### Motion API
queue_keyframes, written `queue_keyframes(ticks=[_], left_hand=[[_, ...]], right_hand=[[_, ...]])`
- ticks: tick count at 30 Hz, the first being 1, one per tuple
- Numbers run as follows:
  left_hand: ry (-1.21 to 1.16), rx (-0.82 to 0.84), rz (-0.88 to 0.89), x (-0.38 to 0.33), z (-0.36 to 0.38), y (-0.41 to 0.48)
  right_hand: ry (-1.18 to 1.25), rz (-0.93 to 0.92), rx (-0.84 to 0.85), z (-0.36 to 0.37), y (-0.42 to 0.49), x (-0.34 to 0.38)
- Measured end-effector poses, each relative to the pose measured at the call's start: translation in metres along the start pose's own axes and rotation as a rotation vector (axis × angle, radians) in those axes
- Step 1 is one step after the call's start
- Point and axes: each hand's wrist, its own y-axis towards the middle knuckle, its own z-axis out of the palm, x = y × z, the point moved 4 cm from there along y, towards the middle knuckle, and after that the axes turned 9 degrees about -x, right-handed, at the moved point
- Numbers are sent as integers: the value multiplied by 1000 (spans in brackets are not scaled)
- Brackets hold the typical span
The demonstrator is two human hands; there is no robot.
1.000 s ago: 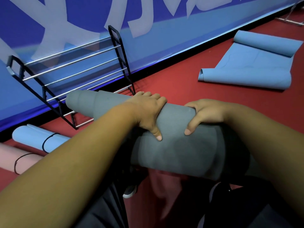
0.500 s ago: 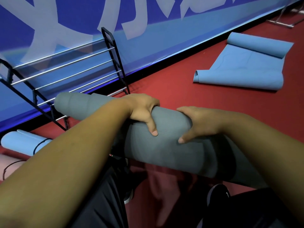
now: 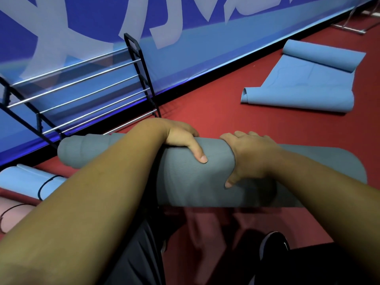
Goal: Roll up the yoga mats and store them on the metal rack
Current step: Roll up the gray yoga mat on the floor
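Observation:
I hold a rolled grey yoga mat [image 3: 181,177] crosswise in front of me, above the red floor. My left hand [image 3: 183,138] grips its top near the middle, thumb down the near side. My right hand [image 3: 244,155] grips it just to the right, fingers wrapped over the roll. A loose flap of the grey mat sticks out to the right. The metal rack [image 3: 86,95] with silver bars stands at the left against the blue wall, just beyond the mat's left end. A light blue mat [image 3: 304,83], curled at both ends, lies half unrolled on the floor at the far right.
A rolled light blue mat [image 3: 24,182] and a rolled pink mat [image 3: 14,214], each with a black band, lie on the floor at the left below the rack. My legs and a dark shoe [image 3: 273,245] show beneath the grey mat. Another metal frame [image 3: 353,27] stands far right.
My right hand slid further over the roll and closer to the left hand. The mat's right flap has come loose into view. The view shifted left, and the rack looks nearer.

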Motion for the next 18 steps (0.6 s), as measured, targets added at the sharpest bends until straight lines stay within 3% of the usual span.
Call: queue_keyframes(ticks=[9,13,18], left_hand=[[312,-123,173,-2,9,-18],[640,-246,190,-7,22,-24],[715,-356,247,-11,28,-27]], right_hand=[[419,41,152,7,10,-13],[604,65,251,4,8,-15],[713,82,346,12,5,-15]])
